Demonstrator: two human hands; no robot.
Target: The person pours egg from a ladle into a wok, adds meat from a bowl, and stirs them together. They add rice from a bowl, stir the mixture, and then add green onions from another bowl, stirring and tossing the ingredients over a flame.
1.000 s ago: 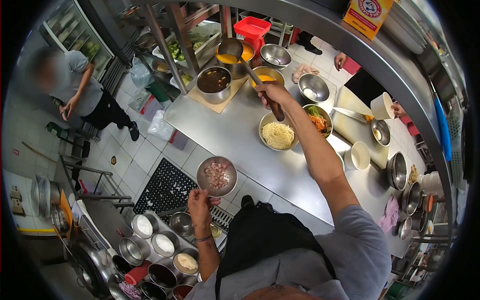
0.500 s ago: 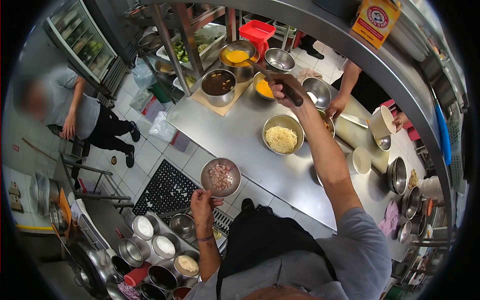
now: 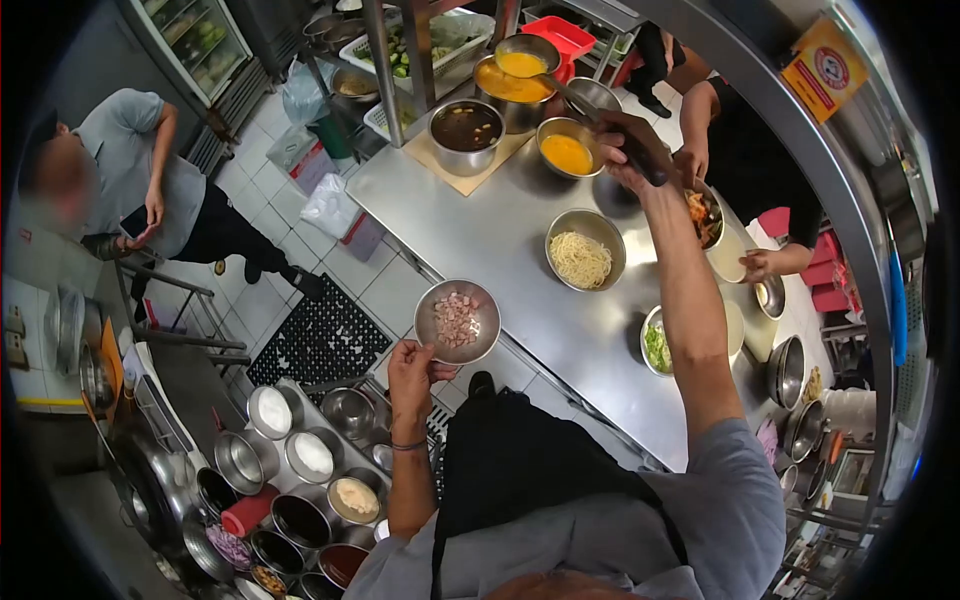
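Observation:
My left hand (image 3: pixel 415 372) grips the rim of a steel bowl (image 3: pixel 458 322) with diced pink meat in it, held beside the table's edge. My right hand (image 3: pixel 628 160) is closed round the dark handle of a ladle (image 3: pixel 523 65). The ladle's bowl, filled with yellow-orange liquid, is over a pot (image 3: pixel 513 97) of the same liquid. A bowl of yellow liquid (image 3: pixel 567 153) stands just in front of that pot. Dark broth fills another pot (image 3: pixel 467 138) on a brown board. Noodles lie in a bowl (image 3: pixel 584 250) on the steel table (image 3: pixel 500 235).
Across the table, a co-worker's hands (image 3: pixel 757 265) hold a pale container and a bowl of orange food (image 3: pixel 703 215). Another person (image 3: pixel 150 175) stands at the left with a phone. Sauce and powder containers (image 3: pixel 300 520) are at lower left; a metal shelf edge (image 3: pixel 760 110) arches overhead.
The ladle, full in both frames, is now farther back over the pot. The view has shifted. The co-worker's hands have moved with the bowl and container, and a bowl of chopped greens shows beside my right arm.

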